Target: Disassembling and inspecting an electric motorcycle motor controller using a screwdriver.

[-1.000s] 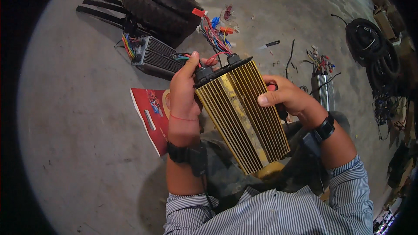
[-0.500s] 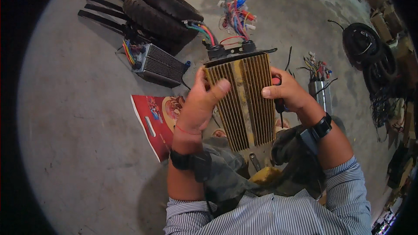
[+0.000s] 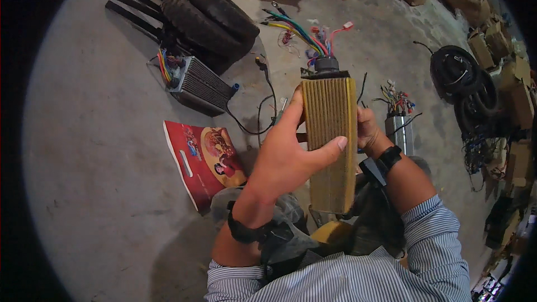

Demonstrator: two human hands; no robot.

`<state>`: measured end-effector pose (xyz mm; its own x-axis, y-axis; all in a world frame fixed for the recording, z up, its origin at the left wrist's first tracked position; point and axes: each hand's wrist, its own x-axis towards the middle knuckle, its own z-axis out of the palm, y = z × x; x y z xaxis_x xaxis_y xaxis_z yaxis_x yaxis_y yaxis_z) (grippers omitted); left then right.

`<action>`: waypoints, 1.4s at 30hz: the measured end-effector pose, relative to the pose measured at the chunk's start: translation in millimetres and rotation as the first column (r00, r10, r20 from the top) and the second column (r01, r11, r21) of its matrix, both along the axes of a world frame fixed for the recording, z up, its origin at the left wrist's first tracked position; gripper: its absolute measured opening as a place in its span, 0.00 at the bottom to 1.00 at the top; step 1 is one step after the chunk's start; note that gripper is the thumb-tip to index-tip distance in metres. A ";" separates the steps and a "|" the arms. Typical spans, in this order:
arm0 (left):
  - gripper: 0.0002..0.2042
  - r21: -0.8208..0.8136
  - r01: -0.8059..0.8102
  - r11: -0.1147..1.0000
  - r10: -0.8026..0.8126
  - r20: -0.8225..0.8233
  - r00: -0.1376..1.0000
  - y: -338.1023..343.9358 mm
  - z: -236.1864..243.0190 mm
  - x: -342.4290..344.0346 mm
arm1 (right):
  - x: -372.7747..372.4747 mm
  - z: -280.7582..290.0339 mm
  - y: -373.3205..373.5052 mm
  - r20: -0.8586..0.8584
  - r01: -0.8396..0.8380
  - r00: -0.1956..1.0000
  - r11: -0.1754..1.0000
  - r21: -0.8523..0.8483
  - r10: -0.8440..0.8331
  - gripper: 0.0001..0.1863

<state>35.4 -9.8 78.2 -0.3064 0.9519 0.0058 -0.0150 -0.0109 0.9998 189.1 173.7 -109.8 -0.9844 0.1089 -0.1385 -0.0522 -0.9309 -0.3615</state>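
A motor controller with a dusty, yellowish finned case stands upright in front of me, its narrow ribbed side facing me. From the black collar on its top end, a bundle of coloured wires with connectors fans out. My left hand grips the case from the left, thumb across the ribbed side and fingers going behind. My right hand is at the case's right edge, its fingers curled and mostly hidden behind it. Whether the right hand also holds a tool cannot be seen.
To the left lie a second finned controller, tyres and a red printed bag. A silver controller rests on the floor at the right. Beyond it are a coiled black cable and cardboard boxes.
The controller has been turned from its broad finned face to its narrow side. My left hand has moved right with it. The red-and-black tool by my right hand is now out of sight.
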 end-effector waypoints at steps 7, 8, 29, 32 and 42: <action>0.42 0.002 -0.013 1.000 0.014 -0.121 0.993 -6.6 -5.0 1.2 | -7.2 8.0 -9.1 -0.027 0.088 0.996 0.995 -0.041 -0.089 0.30; 0.42 -0.003 -0.013 1.000 0.013 -0.092 0.996 -6.6 -4.6 0.6 | -8.5 9.6 -9.4 -0.035 0.086 0.996 0.996 -0.034 -0.088 0.30; 0.29 -0.068 -0.128 0.989 0.145 0.507 0.850 -1.8 -21.0 -27.8 | -17.9 140.3 -32.6 0.178 0.093 0.895 0.562 0.822 -0.409 0.30; 0.27 -0.110 -0.193 0.975 0.221 0.409 0.885 -2.7 -16.9 -31.3 | -15.1 142.7 -7.4 0.222 0.152 0.741 0.480 0.864 -0.634 0.29; 0.19 -0.173 -0.320 0.931 0.364 0.486 0.795 -5.4 -40.6 -60.4 | 19.4 175.4 36.3 -0.209 0.879 0.465 0.421 0.223 -0.860 0.13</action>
<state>-25.0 -15.2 37.6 -0.5515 0.7751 -0.3085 -0.5241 -0.0342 0.8510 208.5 210.0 65.5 -0.3478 0.9324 0.0985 -0.8050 -0.2431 -0.5412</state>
